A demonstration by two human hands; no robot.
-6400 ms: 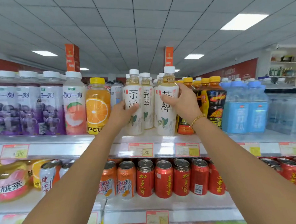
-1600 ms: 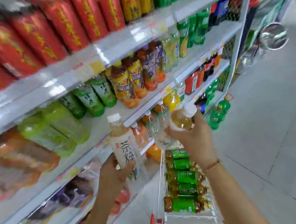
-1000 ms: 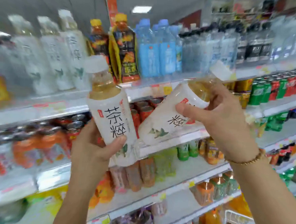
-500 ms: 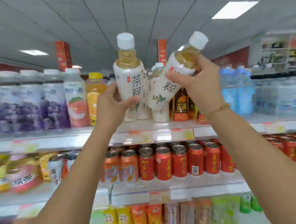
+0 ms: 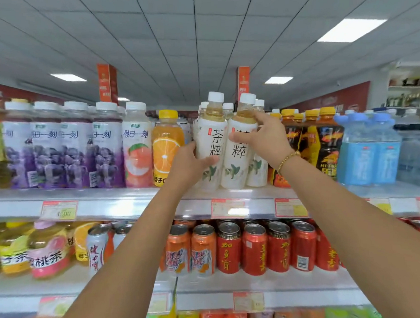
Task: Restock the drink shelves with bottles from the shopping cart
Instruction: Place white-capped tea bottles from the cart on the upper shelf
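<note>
Two white-labelled tea bottles with white caps stand upright side by side at the front of the top shelf (image 5: pixel 129 198). My left hand (image 5: pixel 188 163) grips the left tea bottle (image 5: pixel 211 134) low on its body, thumb across the label. My right hand (image 5: pixel 260 137) grips the right tea bottle (image 5: pixel 236 165) around its shoulder and upper label. More of the same tea bottles (image 5: pixel 257 166) stand behind and to the right. The shopping cart is out of view.
An orange juice bottle (image 5: pixel 167 147) and peach and grape drinks (image 5: pixel 66 146) stand left of the tea. Black-and-yellow energy bottles (image 5: pixel 323 150) and blue bottles (image 5: pixel 369 155) stand to the right. Red and orange cans (image 5: pixel 228 247) fill the shelf below.
Both hands raised the two tea bottles from the cart side up to the top shelf and brought them down upright at its front edge; the right bottle went from tilted to upright.
</note>
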